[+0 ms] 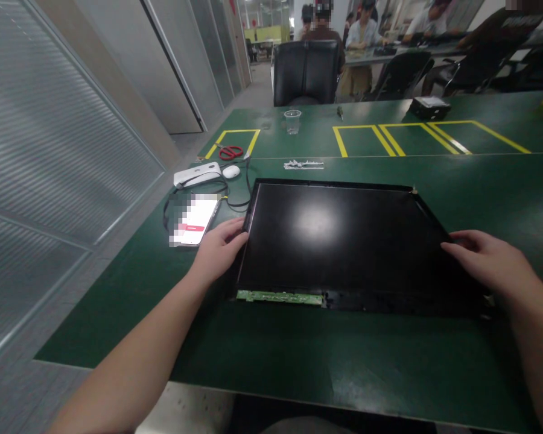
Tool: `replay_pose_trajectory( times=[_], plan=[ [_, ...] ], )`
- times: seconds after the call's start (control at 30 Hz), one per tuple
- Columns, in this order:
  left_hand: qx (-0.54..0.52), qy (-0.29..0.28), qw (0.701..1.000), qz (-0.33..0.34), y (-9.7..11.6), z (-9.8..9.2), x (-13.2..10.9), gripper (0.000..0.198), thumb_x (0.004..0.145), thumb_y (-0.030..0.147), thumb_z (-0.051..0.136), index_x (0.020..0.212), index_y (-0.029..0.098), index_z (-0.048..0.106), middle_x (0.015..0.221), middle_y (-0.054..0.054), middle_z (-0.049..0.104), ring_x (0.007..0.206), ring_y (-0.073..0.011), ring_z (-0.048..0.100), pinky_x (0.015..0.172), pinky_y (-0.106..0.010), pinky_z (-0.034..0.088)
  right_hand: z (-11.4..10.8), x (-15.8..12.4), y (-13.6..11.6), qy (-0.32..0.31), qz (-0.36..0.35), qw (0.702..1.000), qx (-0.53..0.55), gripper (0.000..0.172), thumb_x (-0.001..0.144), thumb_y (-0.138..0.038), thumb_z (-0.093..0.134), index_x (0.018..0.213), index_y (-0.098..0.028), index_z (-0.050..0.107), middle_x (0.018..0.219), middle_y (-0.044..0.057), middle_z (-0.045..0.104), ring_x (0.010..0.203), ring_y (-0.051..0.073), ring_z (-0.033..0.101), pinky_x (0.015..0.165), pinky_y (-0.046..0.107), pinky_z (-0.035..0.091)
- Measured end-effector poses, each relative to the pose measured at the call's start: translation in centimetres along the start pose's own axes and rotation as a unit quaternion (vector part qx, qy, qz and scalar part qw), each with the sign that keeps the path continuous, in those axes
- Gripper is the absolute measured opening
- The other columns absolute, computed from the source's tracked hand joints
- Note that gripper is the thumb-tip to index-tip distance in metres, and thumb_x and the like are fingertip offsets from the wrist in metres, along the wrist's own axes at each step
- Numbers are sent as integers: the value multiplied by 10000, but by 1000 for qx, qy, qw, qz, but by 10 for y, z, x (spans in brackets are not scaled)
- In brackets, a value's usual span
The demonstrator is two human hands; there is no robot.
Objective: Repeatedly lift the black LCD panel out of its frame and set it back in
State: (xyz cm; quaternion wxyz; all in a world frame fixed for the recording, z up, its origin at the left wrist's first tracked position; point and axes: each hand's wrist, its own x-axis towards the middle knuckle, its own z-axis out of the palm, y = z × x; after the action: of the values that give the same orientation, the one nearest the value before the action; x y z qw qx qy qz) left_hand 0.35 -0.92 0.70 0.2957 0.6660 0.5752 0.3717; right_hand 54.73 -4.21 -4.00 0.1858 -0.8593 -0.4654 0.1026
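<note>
A black display panel [344, 241] with a dark frame lies on the green table, its screen facing up. Along its near edge, on the left, runs a narrow green circuit board [280, 298]. My left hand [221, 247] grips the panel's left edge, thumb on top and fingers at the side. On the opposite side, my right hand [484, 253] is closed on the right edge in the same way, with its fingertips partly hidden. A lit phone [196, 220] rests just beyond my left hand.
Left of the panel's far corner are a white power bank [196, 175], a white earbud case [231, 172], a black cable and red scissors [230, 152]. Farther off stand a clear cup [292, 122] and a black box [429, 108]. Several people sit beyond an office chair [305, 72].
</note>
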Motion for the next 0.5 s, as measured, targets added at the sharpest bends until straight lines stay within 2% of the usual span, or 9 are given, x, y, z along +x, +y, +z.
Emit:
replay_pose_trajectory(
  times=[0.03,0.1,0.17,0.2,0.27,0.4,0.5],
  plan=[
    [-68,21,997,-43,5,2,-3,328,863,364,732,1137,236,860,1268,-78,806,1278,-354,686,1179,-509,473,1,1,2,3,0,1000,-1,464,626,-655,694,916,-294,732,761,46,717,669,281,663,642,436,527],
    [-204,44,970,-124,15,7,-7,420,812,359,811,1205,213,843,1185,-81,831,1167,-333,743,1058,-447,573,1,3,4,4,1,1000,-2,462,625,-667,687,898,-297,726,744,43,717,660,285,668,631,437,521],
    [-300,61,931,-200,25,11,-10,475,774,285,843,1240,195,830,1016,-80,852,976,-299,796,838,-365,645,0,2,2,2,6,1000,-1,460,620,-662,684,895,-295,721,757,49,726,678,293,677,640,442,520],
    [-330,64,912,-236,30,13,-11,499,764,239,838,1261,199,821,933,-73,850,876,-285,805,721,-331,644,0,1,0,0,14,1000,-2,456,616,-653,684,895,-294,718,764,53,728,687,297,678,648,446,521],
    [-367,74,885,-276,38,15,-11,547,764,166,814,1310,198,798,865,-65,842,777,-262,803,613,-288,617,-2,-1,-6,-2,31,1000,-4,440,613,-631,681,893,-292,713,777,64,727,697,300,671,662,451,522],
    [-387,82,868,-301,41,15,-9,574,795,150,794,1366,206,763,893,-64,845,781,-252,809,585,-268,611,-5,-5,-13,-3,36,999,-2,420,623,-617,672,891,-295,707,784,70,714,701,305,666,671,459,526],
    [-403,68,865,-291,32,16,-9,587,821,194,782,1406,213,735,993,-69,851,879,-262,816,688,-297,647,-4,-6,-12,0,29,1000,4,411,619,-630,671,870,-306,705,772,64,711,689,312,664,665,476,530]
  ],
)
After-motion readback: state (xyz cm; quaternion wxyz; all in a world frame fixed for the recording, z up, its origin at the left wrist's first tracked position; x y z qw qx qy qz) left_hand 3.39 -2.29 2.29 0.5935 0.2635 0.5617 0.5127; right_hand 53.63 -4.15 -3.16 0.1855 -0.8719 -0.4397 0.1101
